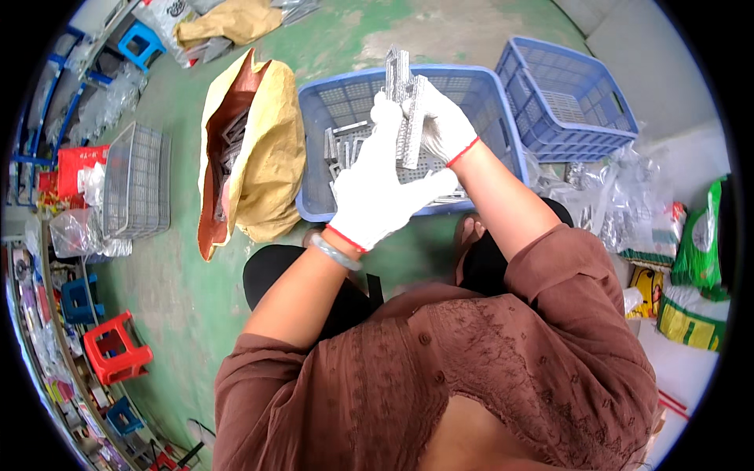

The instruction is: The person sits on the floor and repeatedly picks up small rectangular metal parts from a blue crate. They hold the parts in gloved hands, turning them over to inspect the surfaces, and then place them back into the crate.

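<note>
- Viewing from the head camera, I find both white-gloved hands raised together over a blue basket [514, 141], probably so anything slipping would land inside.
- My right hand [449, 129] is closed around silver metal pieces [412, 129], thumb in front, fingers mostly hidden behind; that wrap seems meant to keep the long shapes upright and bunched.
- My left hand [369, 184] reaches in beside them, fingertips up against the bundle, thumb splayed wide to the right. I cannot tell whether those fingers grip or merely steady it.
- More loose pieces [349, 129] lie scattered on the basket's floor, within easy reach below.
- Just left of the basket, a yellow sack [271, 157] stands with its mouth gaping, similar metal showing inside; I judge it was set close to shorten the reach.
- The gloves presumably guard against sharp edges.
</note>
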{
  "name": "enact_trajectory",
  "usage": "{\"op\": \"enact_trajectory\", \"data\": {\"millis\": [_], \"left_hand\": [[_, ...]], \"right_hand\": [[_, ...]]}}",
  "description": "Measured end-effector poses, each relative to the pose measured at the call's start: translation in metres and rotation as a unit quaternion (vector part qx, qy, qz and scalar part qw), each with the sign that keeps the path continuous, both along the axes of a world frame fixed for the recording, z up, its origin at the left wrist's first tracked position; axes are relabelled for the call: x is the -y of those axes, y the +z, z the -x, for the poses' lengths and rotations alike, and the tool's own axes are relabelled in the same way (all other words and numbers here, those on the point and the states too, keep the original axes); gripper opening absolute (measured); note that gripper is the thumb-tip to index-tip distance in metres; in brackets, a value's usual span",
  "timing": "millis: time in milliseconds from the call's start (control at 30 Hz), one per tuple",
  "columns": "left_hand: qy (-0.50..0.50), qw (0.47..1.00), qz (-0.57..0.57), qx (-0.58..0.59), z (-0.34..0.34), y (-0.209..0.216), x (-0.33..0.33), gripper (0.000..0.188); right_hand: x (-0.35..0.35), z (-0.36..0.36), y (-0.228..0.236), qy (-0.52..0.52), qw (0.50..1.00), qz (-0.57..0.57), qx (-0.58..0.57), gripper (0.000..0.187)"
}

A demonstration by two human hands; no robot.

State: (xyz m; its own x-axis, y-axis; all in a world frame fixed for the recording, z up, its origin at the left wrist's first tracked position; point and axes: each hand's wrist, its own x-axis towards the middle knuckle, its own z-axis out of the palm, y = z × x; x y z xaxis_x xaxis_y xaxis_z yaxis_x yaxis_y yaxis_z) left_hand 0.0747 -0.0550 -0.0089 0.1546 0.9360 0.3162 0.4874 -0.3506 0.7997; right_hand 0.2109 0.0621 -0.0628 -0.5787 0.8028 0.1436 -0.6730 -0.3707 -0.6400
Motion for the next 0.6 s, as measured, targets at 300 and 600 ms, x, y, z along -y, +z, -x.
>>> {"op": "enact_trajectory", "data": {"millis": [300, 600], "left_hand": [[-0.149, 0.89, 0.19, 0.387, -0.032, 0.038, 0.032, 0.053], [-0.283, 0.634, 0.348, 0.63, -0.006, 0.031, 0.026, 0.065]], "right_hand": [[0.075, -0.053, 0.054, -0.065, 0.995, -0.016, -0.076, 0.046], [0.089, -0.047, 0.054, -0.076, 0.991, 0.056, -0.09, 0.037]]}}
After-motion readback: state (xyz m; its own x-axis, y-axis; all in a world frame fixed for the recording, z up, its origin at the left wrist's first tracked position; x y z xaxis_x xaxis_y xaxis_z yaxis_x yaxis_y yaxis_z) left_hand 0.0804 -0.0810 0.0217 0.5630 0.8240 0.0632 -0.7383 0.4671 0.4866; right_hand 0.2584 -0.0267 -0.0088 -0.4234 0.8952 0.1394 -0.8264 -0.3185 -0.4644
